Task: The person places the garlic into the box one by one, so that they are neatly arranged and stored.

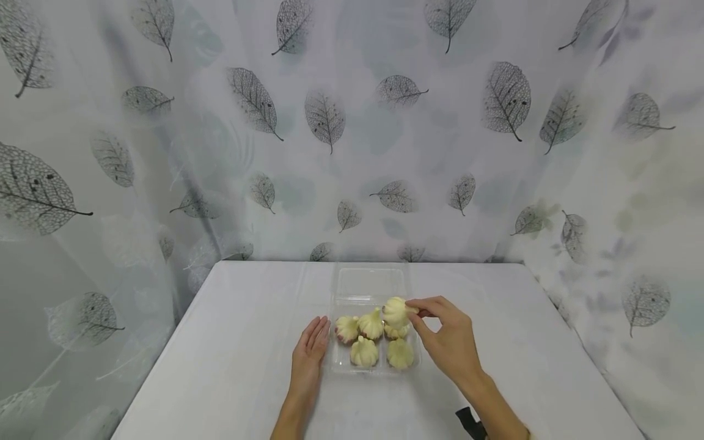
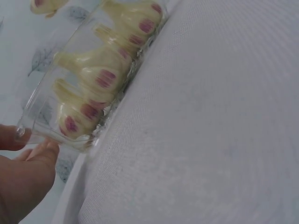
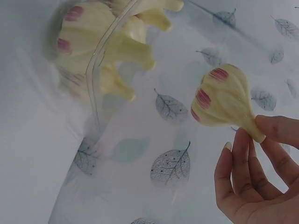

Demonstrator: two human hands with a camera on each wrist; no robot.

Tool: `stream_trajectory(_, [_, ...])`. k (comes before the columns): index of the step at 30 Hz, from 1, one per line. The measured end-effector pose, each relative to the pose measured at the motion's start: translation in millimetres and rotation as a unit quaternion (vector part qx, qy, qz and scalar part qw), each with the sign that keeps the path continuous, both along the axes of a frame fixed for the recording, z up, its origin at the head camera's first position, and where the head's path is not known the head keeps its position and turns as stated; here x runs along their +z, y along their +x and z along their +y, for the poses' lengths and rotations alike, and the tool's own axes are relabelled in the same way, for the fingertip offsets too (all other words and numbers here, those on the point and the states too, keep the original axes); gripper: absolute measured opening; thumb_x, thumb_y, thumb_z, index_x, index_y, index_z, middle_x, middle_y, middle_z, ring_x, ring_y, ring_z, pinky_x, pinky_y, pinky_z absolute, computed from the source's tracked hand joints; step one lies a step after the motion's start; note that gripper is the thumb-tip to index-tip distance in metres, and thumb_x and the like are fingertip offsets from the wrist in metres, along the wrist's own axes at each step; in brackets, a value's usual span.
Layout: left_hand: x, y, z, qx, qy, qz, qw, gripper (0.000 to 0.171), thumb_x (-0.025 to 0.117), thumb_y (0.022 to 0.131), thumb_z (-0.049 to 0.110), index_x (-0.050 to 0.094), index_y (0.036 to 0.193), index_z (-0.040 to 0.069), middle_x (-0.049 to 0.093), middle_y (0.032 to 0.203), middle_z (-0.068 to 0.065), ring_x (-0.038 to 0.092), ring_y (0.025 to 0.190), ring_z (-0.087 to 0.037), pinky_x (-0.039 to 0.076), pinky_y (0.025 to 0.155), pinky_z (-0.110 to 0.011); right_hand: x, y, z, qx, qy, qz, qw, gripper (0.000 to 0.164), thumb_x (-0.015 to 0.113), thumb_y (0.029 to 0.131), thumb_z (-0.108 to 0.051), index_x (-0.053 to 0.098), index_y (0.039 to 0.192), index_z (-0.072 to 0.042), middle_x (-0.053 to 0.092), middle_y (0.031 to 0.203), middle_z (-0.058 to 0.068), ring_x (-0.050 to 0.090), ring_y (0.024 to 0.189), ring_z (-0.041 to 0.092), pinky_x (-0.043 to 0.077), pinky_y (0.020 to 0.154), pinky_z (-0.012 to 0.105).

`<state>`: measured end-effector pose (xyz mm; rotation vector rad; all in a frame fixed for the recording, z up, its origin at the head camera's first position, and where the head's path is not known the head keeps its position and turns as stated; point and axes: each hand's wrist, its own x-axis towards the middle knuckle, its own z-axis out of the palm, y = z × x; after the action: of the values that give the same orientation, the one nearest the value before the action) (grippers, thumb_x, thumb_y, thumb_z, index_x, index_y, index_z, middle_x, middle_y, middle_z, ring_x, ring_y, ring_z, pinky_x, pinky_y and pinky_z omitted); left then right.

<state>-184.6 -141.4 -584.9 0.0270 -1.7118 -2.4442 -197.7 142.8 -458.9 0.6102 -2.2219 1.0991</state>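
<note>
In the head view my right hand [image 1: 448, 336] pinches a pale yellow garlic bulb [image 1: 395, 312] by its stem, above the right side of a clear plastic box [image 1: 383, 368]. The right wrist view shows this bulb [image 3: 224, 95] with purple-red patches, hanging from the thumb and fingertips, apart from the box. Several more garlic bulbs [image 1: 364, 352] sit in the box, stems mostly up. My left hand [image 1: 310, 351] lies along the box's left side with fairly straight fingers. In the left wrist view its fingertips [image 2: 50, 148] touch the box's corner.
The clear lid [image 1: 371, 282] lies folded back behind the box. A white cloth covers the table [image 1: 247, 330]. Leaf-printed curtains [image 1: 357, 122] stand at the back and both sides. A black strap [image 1: 470, 423] shows by the right forearm.
</note>
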Motion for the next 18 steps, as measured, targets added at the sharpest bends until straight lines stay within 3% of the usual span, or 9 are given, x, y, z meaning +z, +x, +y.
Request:
stream_trajectory(7, [2.5,-0.8,-1,-0.002,0.000,0.002,1.0000,0.056,0.049,0.109,0.002,0.028,0.160,-0.003,0.036,0.164,-0.021,0.035,0.153,-0.031,0.037,0.119,-0.020,7.1,2.4,-14,0.021,-0.001,-0.004,1.000,0.032,0.086,0.085,-0.001,0.080,0.112,-0.016,0.072,0.101,-0.007,0.069,0.089,0.007,0.056,0.081,0.013])
stream_trajectory(18, [4.5,0.4,-1,0.002,-0.016,-0.004,0.9999,0.057,0.049,0.109,0.002,0.026,0.161,-0.004,0.037,0.164,-0.021,0.035,0.153,-0.031,0.037,0.119,-0.021,4.7,4.8,-36,0.052,-0.003,-0.002,0.999,0.030,0.085,0.085,-0.001,0.080,0.111,-0.015,0.073,0.102,-0.004,0.068,0.085,0.009,0.056,0.072,0.017])
